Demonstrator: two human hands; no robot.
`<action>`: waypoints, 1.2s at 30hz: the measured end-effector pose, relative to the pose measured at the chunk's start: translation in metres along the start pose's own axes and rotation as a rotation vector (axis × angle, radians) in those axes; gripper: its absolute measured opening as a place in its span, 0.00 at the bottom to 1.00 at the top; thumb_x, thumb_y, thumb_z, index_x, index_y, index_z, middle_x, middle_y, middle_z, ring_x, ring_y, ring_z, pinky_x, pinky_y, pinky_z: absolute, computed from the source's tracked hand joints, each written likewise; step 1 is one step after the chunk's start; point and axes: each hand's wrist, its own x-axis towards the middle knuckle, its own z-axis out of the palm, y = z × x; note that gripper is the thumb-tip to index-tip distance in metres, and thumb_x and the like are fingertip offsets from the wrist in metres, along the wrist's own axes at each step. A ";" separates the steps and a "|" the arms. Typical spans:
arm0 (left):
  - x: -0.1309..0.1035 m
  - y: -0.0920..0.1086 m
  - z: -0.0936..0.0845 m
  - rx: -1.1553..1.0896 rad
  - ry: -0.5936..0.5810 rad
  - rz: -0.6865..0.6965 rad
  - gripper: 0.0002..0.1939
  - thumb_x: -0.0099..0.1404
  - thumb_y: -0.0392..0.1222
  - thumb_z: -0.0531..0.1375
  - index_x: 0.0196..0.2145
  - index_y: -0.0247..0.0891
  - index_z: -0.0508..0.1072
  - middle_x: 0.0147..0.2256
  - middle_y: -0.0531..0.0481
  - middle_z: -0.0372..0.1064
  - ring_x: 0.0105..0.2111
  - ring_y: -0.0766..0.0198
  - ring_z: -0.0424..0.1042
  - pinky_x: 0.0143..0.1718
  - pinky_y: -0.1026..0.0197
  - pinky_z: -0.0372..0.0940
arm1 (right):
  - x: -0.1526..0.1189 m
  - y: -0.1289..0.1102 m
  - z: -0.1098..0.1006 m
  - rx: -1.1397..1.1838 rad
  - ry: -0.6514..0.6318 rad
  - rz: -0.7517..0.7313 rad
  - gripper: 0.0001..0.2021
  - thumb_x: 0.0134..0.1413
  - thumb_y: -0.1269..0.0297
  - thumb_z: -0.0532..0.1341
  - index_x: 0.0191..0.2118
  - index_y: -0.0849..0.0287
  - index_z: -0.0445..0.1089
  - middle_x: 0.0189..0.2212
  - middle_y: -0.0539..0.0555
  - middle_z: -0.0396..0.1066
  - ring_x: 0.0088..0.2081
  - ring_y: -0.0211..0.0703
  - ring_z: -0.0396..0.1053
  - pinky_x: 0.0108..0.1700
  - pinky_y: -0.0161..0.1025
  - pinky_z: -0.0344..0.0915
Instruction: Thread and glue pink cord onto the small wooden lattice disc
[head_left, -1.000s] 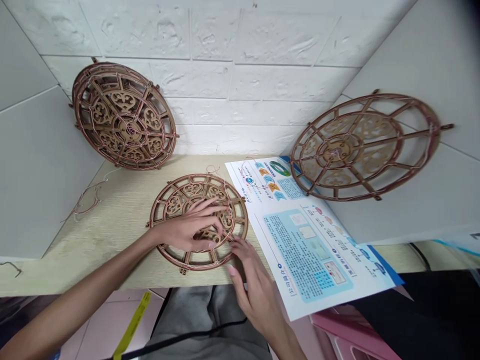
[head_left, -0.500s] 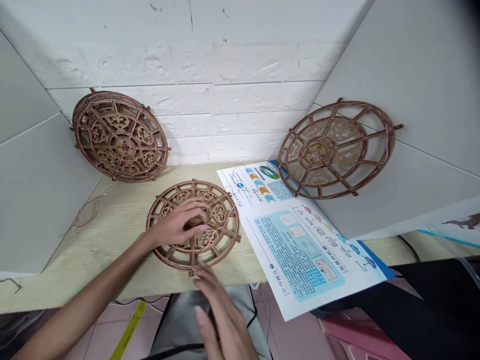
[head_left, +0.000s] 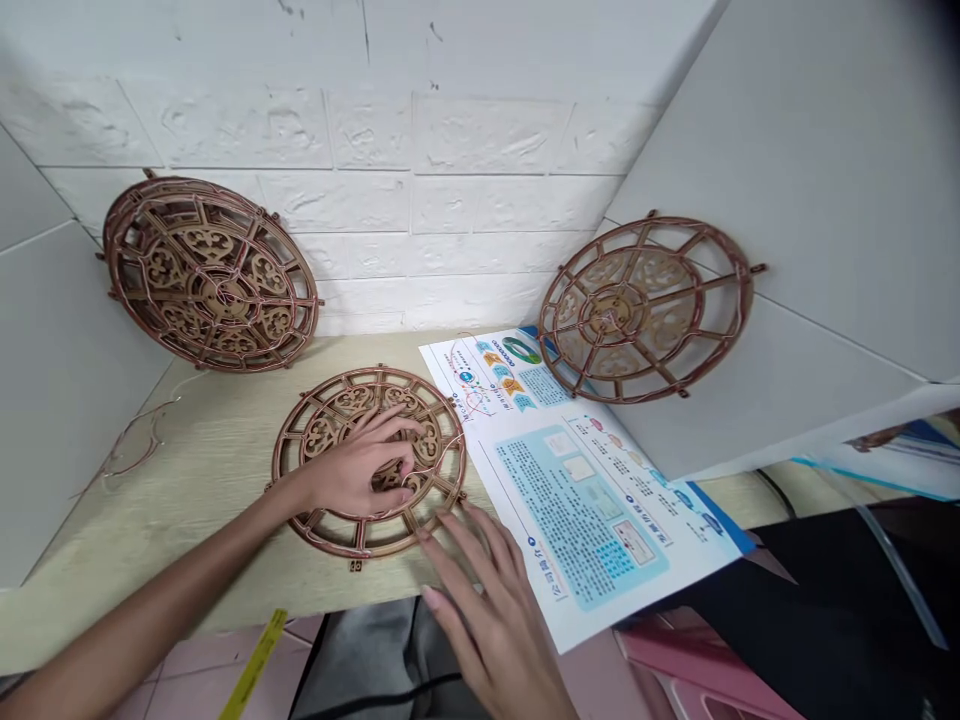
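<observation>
A round brown openwork frame point(head_left: 360, 550), shaped like a spoked wheel with scroll-cut panels, lies flat on the table. Thin reddish and pale wires point(head_left: 439, 466) run along its ribs. My left hand point(head_left: 360, 470) rests over its middle, fingers spread, with thumb and index finger bent towards each other but apart; the hub is partly hidden beneath. At the lower right rim, my right hand point(head_left: 491, 600) has its fingers stretched out, the tips at or close to the edge. Contact there cannot be made out, and nothing shows in that hand.
Similar wired frames point(head_left: 214, 275) lean against the wall on the left, and another round frame point(head_left: 645, 305) leans against the right panel point(head_left: 810, 220). A printed booklet point(head_left: 585, 500) lies beside the work, overhanging the table's front edge. Loose wires point(head_left: 139, 450) lie at left.
My right hand has moved up and right to the frame's lower right rim. My left thumb and index finger have come closer together. The view has shifted slightly; the frame has turned a little.
</observation>
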 end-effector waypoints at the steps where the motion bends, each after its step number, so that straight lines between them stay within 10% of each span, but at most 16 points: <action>1: -0.001 -0.001 0.001 -0.014 -0.007 -0.019 0.04 0.66 0.40 0.63 0.39 0.39 0.73 0.68 0.43 0.56 0.74 0.39 0.43 0.72 0.32 0.47 | 0.001 -0.002 0.002 -0.021 -0.011 -0.011 0.22 0.71 0.61 0.56 0.67 0.52 0.64 0.64 0.56 0.69 0.64 0.61 0.66 0.55 0.63 0.73; 18: -0.001 -0.012 0.005 -0.153 -0.070 -0.035 0.12 0.71 0.51 0.62 0.37 0.42 0.79 0.72 0.50 0.53 0.75 0.39 0.38 0.72 0.27 0.35 | -0.018 -0.002 -0.001 0.027 -0.005 0.054 0.27 0.74 0.59 0.52 0.73 0.55 0.53 0.65 0.53 0.68 0.66 0.52 0.67 0.58 0.53 0.74; 27: -0.005 -0.011 -0.002 -0.133 -0.083 -0.028 0.18 0.75 0.55 0.55 0.38 0.41 0.77 0.71 0.46 0.54 0.75 0.42 0.42 0.72 0.30 0.41 | -0.083 0.059 -0.048 0.026 0.284 0.518 0.12 0.70 0.58 0.57 0.53 0.51 0.74 0.47 0.53 0.81 0.49 0.48 0.80 0.46 0.38 0.79; 36: -0.004 -0.022 0.004 -0.022 -0.063 -0.075 0.19 0.72 0.58 0.56 0.36 0.42 0.77 0.69 0.45 0.58 0.73 0.42 0.48 0.69 0.36 0.56 | -0.067 0.072 -0.025 0.242 0.532 0.887 0.18 0.66 0.48 0.60 0.32 0.57 0.70 0.27 0.51 0.70 0.30 0.39 0.70 0.35 0.32 0.69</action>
